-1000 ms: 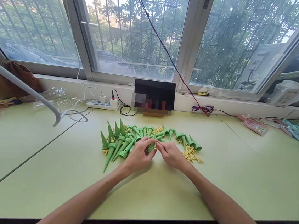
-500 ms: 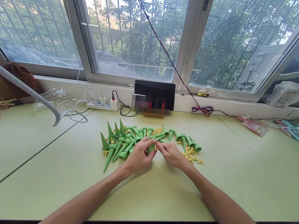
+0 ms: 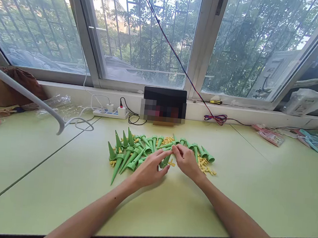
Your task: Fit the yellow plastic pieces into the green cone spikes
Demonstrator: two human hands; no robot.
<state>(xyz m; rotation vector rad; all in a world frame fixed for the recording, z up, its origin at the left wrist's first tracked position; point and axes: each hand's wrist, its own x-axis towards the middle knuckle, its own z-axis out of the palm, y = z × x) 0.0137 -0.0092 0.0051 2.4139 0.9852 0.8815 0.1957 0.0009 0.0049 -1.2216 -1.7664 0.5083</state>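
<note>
My left hand (image 3: 151,168) is closed around a green plastic watering spike (image 3: 165,163), its wide end low between thumb and fingers. A small yellow T-shaped valve (image 3: 171,162) sticks out at the spike's right side. My right hand (image 3: 186,161) pinches near the spike's upper, narrow end, where its fingertips meet those of the left; the exact contact is partly hidden. Behind and left of the hands lie several more green spikes (image 3: 118,164), some standing point up. Loose yellow valves (image 3: 204,164) are scattered to the right of my right hand, with another pile (image 3: 169,140) behind.
A tablet (image 3: 165,96) leans on a stand at the back of the pale table (image 3: 149,212). Left of it is a power strip (image 3: 110,113) with cables. A white curved tube (image 3: 28,94) crosses the left side. Plastic packets (image 3: 268,135) lie far right.
My right hand has moved slightly up and right, from the spike's side toward its narrow end. The spike now leans right, and the yellow valve at its side shows plainly.
</note>
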